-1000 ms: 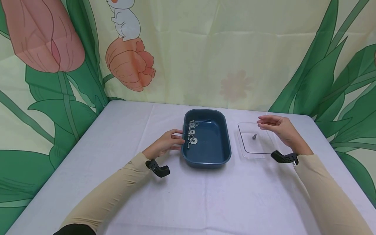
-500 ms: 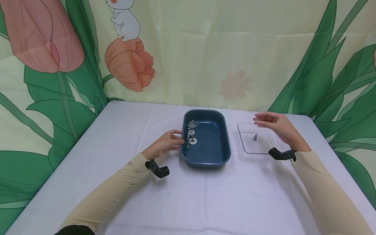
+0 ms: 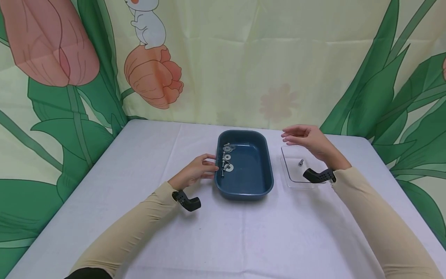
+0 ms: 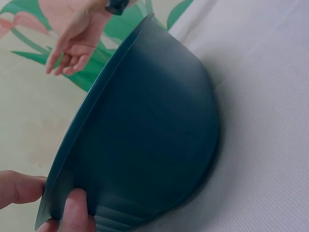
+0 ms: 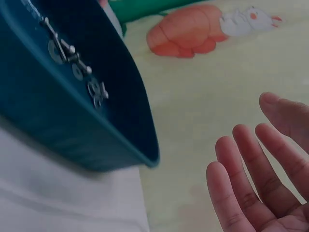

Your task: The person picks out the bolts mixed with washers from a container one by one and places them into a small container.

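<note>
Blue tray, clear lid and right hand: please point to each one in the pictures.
blue tray (image 3: 259,186), head view, near rim.
clear lid (image 3: 292,179), head view, near left corner.
right hand (image 3: 311,138), head view, back of the hand.

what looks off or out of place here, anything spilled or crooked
Nothing is spilled or damaged. The only oddity: the bolts and washers are bunched against the left wall of the blue tray, beside the left hand, while a single bolt stands alone in the clear tray.
</note>
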Available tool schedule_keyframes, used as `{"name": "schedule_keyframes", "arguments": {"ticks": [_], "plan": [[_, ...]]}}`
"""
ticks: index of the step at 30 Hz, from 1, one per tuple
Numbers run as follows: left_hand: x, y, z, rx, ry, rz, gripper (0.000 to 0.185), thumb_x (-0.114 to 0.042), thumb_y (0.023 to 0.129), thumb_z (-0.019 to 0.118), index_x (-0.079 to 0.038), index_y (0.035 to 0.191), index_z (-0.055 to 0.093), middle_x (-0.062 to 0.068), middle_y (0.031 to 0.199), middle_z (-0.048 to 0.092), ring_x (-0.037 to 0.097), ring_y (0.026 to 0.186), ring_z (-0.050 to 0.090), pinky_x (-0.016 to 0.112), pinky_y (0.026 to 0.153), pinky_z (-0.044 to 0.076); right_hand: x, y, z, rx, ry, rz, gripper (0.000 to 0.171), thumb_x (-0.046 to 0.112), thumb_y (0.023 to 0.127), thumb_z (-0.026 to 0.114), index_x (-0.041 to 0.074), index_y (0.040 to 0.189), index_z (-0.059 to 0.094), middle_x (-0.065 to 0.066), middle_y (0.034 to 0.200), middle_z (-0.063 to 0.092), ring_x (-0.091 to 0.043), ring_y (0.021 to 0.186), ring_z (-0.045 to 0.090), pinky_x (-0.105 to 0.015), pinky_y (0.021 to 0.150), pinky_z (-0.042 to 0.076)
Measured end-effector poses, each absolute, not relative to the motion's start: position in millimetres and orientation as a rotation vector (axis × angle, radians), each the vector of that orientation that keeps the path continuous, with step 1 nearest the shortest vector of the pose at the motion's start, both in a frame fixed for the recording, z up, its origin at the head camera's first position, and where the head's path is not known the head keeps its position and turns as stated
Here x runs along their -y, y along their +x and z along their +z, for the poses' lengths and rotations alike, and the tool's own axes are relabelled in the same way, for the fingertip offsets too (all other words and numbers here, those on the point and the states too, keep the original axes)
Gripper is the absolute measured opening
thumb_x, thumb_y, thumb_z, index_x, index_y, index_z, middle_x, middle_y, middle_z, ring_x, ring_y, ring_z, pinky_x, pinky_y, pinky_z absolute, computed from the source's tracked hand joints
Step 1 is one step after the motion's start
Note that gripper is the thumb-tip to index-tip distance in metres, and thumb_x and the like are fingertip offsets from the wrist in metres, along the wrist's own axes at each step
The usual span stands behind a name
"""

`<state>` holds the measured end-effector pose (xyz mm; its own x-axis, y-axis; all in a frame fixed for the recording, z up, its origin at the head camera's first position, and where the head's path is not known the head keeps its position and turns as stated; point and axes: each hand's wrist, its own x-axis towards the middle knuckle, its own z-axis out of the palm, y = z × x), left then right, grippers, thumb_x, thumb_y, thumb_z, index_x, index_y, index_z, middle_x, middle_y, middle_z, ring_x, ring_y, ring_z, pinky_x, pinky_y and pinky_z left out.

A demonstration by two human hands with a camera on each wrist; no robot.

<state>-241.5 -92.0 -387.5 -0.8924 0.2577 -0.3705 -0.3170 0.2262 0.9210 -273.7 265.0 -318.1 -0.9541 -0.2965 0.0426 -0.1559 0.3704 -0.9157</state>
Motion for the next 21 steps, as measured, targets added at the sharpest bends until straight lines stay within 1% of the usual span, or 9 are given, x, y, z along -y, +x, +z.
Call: {"name": "schedule_keyframes", "arguments": {"ticks": [4,9,12,17,21], "plan": [[92,-242,-388,-2.058,-0.049,1.706,0.052,-0.003,0.09,0.059,-0.006,0.137,0.039,0.02,0.127,0.051,0.026,0.107,0.059,0.039,0.091,0.054,-246,-277,-317,-2.437,-0.454,-1.631,0.032,0.016,0.088,0.066,0.005,0.118,0.062,0.009,0.098,0.069,-0.007,0.089,0.067,-0.02,0.08,0.056],[92,-242,-388,-2.057,-0.042,1.706,0.052,-0.003,0.09,0.059,-0.006,0.138,0.038,0.021,0.127,0.05,0.028,0.109,0.058,0.04,0.092,0.053,-222,-282,-317,-2.375,-0.552,-1.607,0.035,0.012,0.085,0.068,0.0,0.117,0.061,0.002,0.101,0.07,-0.015,0.094,0.068,-0.021,0.084,0.055],[92,-242,-388,-2.054,-0.04,1.71,0.052,-0.004,0.09,0.059,-0.006,0.138,0.038,0.021,0.127,0.05,0.028,0.109,0.058,0.04,0.092,0.053,-208,-284,-316,-2.367,-0.597,-1.56,0.037,0.013,0.085,0.069,-0.003,0.118,0.06,-0.001,0.104,0.07,-0.016,0.095,0.068,-0.022,0.087,0.054],[91,-242,-388,-2.056,-0.045,1.713,0.051,-0.004,0.09,0.06,-0.006,0.137,0.039,0.02,0.125,0.051,0.027,0.107,0.058,0.04,0.091,0.054,-188,-288,-317,-2.308,-0.605,-1.508,0.04,0.018,0.088,0.066,-0.003,0.121,0.058,-0.011,0.114,0.066,-0.014,0.094,0.067,-0.03,0.089,0.055],[91,-242,-387,-2.062,-0.058,1.704,0.051,-0.005,0.09,0.059,-0.007,0.137,0.039,0.02,0.125,0.051,0.026,0.107,0.058,0.04,0.091,0.054,-174,-290,-321,-2.216,-0.589,-1.494,0.038,0.016,0.089,0.064,-0.004,0.121,0.057,-0.021,0.123,0.059,-0.016,0.097,0.066,-0.034,0.09,0.055]]}}
